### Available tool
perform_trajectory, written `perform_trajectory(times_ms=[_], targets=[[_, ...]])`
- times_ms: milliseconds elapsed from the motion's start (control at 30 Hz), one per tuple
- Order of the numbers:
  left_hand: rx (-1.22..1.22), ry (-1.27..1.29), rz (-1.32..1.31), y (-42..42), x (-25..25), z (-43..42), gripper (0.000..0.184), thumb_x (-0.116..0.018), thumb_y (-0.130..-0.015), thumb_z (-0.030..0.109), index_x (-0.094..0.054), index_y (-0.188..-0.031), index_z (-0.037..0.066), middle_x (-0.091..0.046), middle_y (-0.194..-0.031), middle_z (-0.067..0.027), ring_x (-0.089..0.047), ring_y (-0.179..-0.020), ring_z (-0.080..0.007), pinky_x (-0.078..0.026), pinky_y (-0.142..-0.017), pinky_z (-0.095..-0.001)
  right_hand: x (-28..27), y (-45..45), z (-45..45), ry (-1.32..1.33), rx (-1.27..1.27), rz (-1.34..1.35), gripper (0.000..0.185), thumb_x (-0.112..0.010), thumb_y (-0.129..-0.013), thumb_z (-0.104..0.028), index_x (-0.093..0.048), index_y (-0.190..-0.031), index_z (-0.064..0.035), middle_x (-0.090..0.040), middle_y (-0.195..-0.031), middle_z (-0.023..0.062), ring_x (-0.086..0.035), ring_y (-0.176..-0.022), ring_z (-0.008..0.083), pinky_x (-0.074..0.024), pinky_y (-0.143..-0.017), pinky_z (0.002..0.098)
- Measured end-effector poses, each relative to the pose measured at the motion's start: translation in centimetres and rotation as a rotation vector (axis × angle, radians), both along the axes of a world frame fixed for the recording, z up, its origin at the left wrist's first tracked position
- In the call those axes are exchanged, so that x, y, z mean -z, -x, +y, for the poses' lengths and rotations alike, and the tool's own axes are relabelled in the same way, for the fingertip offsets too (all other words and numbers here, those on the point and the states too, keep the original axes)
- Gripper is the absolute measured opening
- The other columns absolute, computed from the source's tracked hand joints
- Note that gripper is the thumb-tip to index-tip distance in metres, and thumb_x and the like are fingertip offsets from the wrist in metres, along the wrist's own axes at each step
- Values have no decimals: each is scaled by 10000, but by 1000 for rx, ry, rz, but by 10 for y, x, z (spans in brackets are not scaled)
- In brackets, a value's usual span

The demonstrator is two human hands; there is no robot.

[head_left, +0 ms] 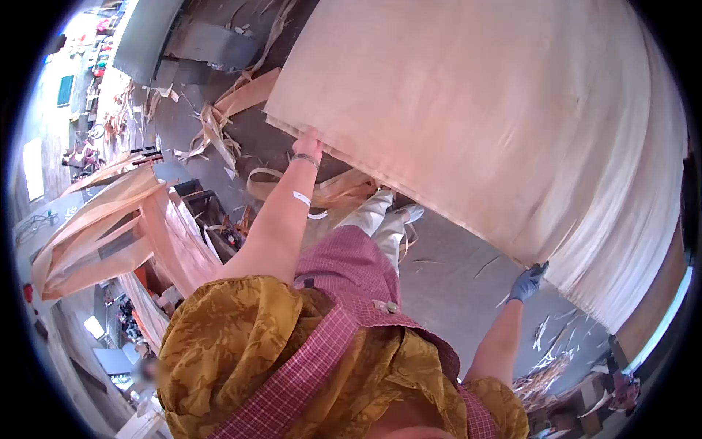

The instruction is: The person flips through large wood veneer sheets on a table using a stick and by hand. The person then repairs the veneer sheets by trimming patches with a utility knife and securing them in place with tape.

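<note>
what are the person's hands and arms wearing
The left hand is ungloved, with a greyish bracelet at the wrist and a small white patch on the forearm. The right hand wears a blue-grey glove. Patterned mustard sleeves leave both forearms bare.

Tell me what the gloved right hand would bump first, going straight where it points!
Probably the big pale sheet: the right hand is at its edge. Whether it would slide over or under is hard to tell.
</note>
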State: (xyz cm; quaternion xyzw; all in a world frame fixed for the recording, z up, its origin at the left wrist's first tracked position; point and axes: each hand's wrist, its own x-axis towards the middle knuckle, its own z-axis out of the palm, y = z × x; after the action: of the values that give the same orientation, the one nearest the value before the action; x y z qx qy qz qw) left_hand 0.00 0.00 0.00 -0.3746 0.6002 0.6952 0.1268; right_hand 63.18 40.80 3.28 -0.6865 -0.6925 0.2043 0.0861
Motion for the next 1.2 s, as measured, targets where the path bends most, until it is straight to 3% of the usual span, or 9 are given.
perform_trajectory(times_ms=[367,567,667,767,833,900,1000,1100,1200], targets=[[-38,-71,-182,-6,26,-3,289,-537,-814,-54,-523,-1095,14,-599,-1037,-122,-650,-891,-296,-583,-736,-458,6,-10,15,76,98,172,472,-455,-987,-175,-387,-1449,-108,-543,-1329,145,-575,-1099,254,-477,-891,358],[-34,18,-172,-9,20,-3,129,-569,-809,-49,-533,-894,42,-572,-831,-68,-606,-727,-222,-523,-585,-384,56,-45,14,73,143,484,492,-496,-978,-139,-379,-1454,-97,-520,-1300,87,-552,-1063,185,-488,-861,309],[40,21,-165,-11,33,-16,66,-594,-876,101,-605,-941,101,-643,-876,-93,-638,-812,-249,-541,-676,-389,64,-45,9,76,142,547,546,-530,-959,-114,-333,-1465,-57,-514,-1297,84,-552,-1049,183,-475,-888,301],[935,612,166,-4,58,-64,161,-604,-858,223,-652,-960,107,-656,-974,-145,-635,-895,-310,-526,-771,-410,33,-18,-4,115,170,463,544,-526,-948,-104,-336,-1454,-46,-547,-1220,82,-565,-1002,174,-475,-875,302],[705,50,-48,30,110,-113,234,-606,-852,285,-677,-991,110,-667,-1007,-173,-638,-927,-332,-519,-814,-412,37,-17,-2,1,74,246,511,-506,-950,-108,-363,-1437,-44,-580,-1157,86,-581,-955,172,-482,-851,304],[1158,619,27,11,39,-72,141,-592,-902,241,-604,-971,119,-628,-890,-63,-612,-782,-213,-452,-579,-361,46,-22,4,-79,37,115,482,-487,-953,-113,-389,-1420,-42,-613,-1094,90,-597,-909,170,-489,-827,306],[424,148,-341,22,45,-45,102,-573,-920,254,-567,-954,158,-612,-830,-1,-612,-735,-139,-345,-422,-249,47,-21,6,-135,3,92,440,-482,-978,-178,-432,-1397,-54,-643,-1022,94,-613,-844,167,-502,-778,314],[389,162,-389,24,40,-39,96,-570,-933,267,-570,-940,172,-617,-839,26,-612,-719,-115,-329,-417,-214,38,-15,7,20,169,175,422,-448,-991,-295,-488,-1358,-90,-566,-1295,179,-545,-1189,329,-431,-991,395],[402,136,-412,24,34,-45,81,-584,-929,270,-572,-926,190,-619,-831,48,-610,-719,-95,-321,-422,-197,14,-1,-5,-33,106,37,429,-454,-983,-315,-490,-1359,-113,-566,-1293,172,-546,-1180,341,-440,-977,412]])
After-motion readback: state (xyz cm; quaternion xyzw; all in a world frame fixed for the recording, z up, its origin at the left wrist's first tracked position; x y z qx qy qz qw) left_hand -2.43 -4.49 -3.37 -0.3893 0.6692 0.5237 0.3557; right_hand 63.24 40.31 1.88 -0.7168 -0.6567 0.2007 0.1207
